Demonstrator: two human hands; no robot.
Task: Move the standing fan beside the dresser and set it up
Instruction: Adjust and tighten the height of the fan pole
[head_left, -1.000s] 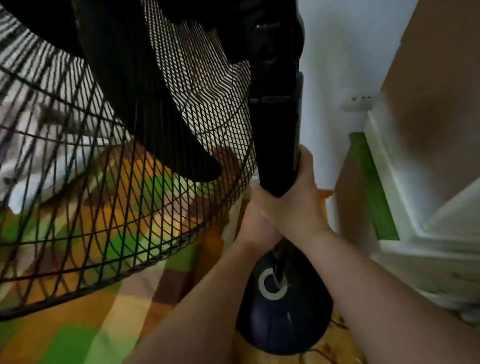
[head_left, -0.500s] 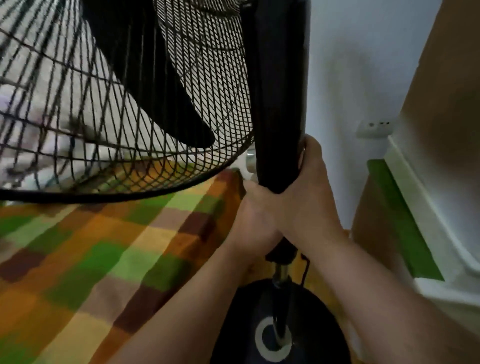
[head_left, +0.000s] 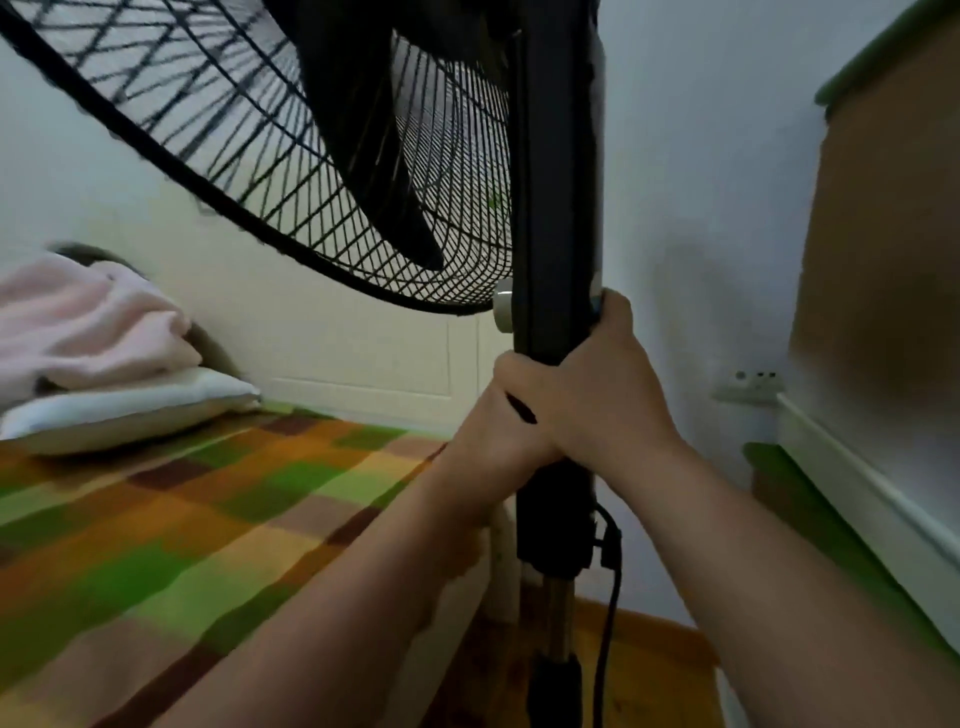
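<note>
Between the bed (head_left: 156, 519) and the dresser (head_left: 883, 312), the standing fan (head_left: 556, 208) is held upright by its black column. The column is gripped by the right hand (head_left: 597, 395), with the left hand (head_left: 493, 441) clasped just below it.

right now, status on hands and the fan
Left hand and right hand both clamped on fan pole. Power cord dangling by pole. Bed close left, dresser right.

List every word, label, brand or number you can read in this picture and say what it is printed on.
None can be read.
Fan column: plain black, no visible lettering; both hands cover part of it.
Wall socket: only blurred marks, too small to read.
Dresser and checked bedcover: no writing.
</note>
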